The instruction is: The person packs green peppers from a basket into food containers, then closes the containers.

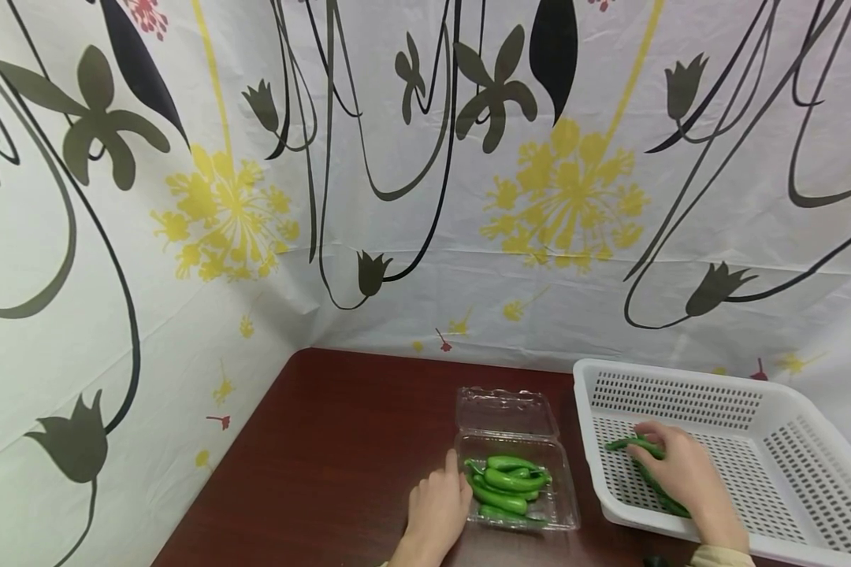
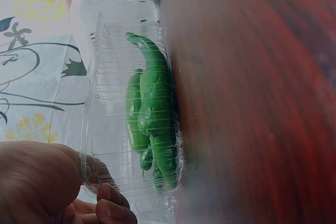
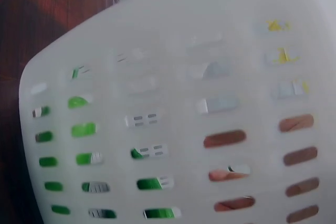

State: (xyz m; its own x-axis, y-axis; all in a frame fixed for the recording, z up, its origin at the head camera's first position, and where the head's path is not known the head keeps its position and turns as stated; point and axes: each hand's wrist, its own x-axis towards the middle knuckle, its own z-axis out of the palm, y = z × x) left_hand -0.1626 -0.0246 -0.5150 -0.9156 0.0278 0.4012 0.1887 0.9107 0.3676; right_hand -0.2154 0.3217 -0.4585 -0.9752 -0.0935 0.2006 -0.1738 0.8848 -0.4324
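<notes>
A clear plastic clamshell box (image 1: 567,488) lies with its lid (image 1: 507,413) folded back, and several green chili peppers (image 1: 499,500) are piled in it. My left hand (image 1: 436,504) is at the box's left side; in the left wrist view its thumb and fingers pinch the clear rim. Inside the white basket (image 1: 627,513), my right hand (image 1: 686,472) holds a green chili pepper (image 1: 641,446) between thumb and fingers. Below that hand more green pepper (image 1: 670,502) lies on the basket floor, partly covered. Through the basket's slots, the right wrist view gives only pieces of fingers and peppers.
The dark red-brown table (image 1: 340,441) extends to the left of the box. The slotted basket stands close to the box's right side. A white flowered sheet (image 1: 411,220) hangs behind and at the left. A small black object (image 1: 655,561) shows at the bottom edge.
</notes>
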